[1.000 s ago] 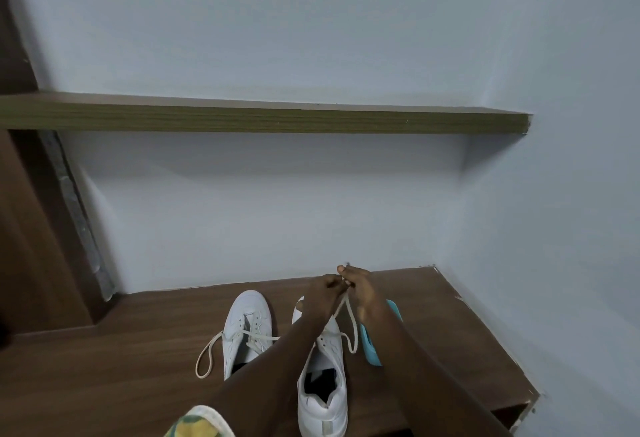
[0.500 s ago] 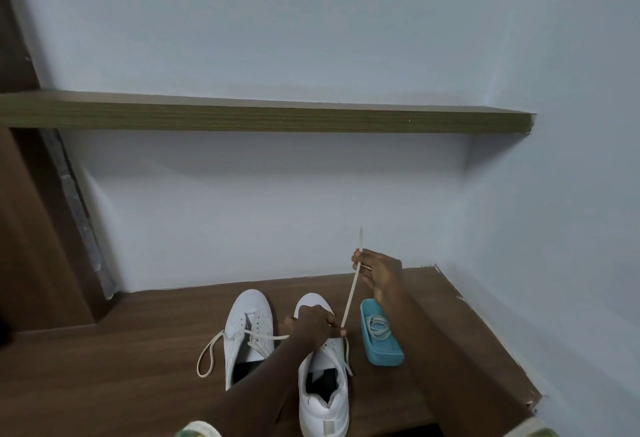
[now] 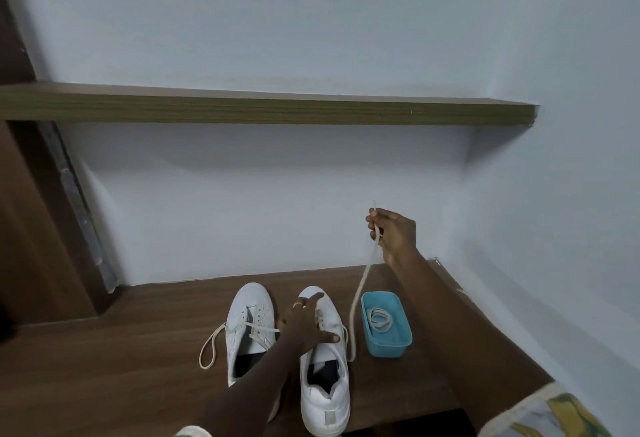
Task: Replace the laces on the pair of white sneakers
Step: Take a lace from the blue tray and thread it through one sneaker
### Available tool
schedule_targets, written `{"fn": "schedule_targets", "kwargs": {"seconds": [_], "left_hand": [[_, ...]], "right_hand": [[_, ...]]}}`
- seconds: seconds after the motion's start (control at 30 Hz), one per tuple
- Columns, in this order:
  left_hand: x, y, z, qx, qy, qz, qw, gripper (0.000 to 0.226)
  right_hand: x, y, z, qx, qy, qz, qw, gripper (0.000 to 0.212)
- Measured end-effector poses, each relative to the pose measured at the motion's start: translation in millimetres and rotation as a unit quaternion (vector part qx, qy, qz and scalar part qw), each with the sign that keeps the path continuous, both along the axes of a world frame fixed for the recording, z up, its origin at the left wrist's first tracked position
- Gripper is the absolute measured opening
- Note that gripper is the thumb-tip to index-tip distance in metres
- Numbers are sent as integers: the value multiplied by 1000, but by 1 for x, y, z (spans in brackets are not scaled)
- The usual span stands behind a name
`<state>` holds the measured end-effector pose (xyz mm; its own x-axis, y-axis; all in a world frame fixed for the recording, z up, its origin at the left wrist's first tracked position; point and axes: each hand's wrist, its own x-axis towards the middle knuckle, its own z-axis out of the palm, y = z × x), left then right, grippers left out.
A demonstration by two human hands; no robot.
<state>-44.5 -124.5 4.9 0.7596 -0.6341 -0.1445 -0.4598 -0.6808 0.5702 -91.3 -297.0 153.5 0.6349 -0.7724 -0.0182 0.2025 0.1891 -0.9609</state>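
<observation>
Smooth white sneaker point(image 3: 325, 398) is sitting on the dark woodgrain counter point(image 3: 121, 367), right beside its twin point(image 3: 247, 312). Left hand point(image 3: 306, 322) is lying flat across its tongue, fingers point(image 3: 313, 299) spread. Right hand point(image 3: 394, 232) is hovering up high, pinching a thin cream lace point(image 3: 360, 284) that's trailing down to the shoe. The rectangular teal plastic tub point(image 3: 388, 346) nearby is holding a coiled spare lace point(image 3: 381, 317).

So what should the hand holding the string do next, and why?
Probably pull the lace higher: the right hand pinches its end, its lower part hangs by the sneaker that the left hand presses down, so it seems not yet free.
</observation>
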Motion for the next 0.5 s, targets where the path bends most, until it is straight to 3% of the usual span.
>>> {"fn": "schedule_targets", "kwargs": {"seconds": [0.07,0.13,0.27,0.33,0.5], "left_hand": [[3,13,-11,7,19,22,1000,101],[3,24,-20,1,17,30,999,92],[-7,29,-24,-90,-122,45,987,46],[-15,25,-19,-82,-135,49,986,29],[-22,19,-20,-44,-89,106,989,30]], "right_hand": [[4,-4,8,-38,2,-27,999,17],[5,-5,17,-66,-1,-38,997,11],[6,7,11,-153,43,-6,987,12],[6,16,-7,-202,82,29,975,15],[4,40,-68,-234,192,97,948,31]]}}
